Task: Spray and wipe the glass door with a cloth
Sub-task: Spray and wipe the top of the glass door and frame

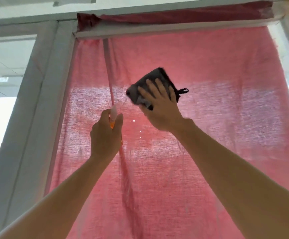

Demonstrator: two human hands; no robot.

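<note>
Hands raised, right hand (pixel 159 107) flat on dark cloth (pixel 150 83), left hand (pixel 105 135) gripping upright spray bottle (pixel 113 114)

You face a backlit pink curtain (pixel 209 135) hanging under a pale grey frame (pixel 28 118). Left of that frame, a window (pixel 0 109) glows bright, with ceiling panels (pixel 6 62) showing above it.

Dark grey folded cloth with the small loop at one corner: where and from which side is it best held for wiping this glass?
Judging by its pose, the dark grey folded cloth lies flat against the glass door, so come from the room side with a flat palm over its middle, as the right hand does with spread fingers. The hanging loop gives poor pressing control.
</note>
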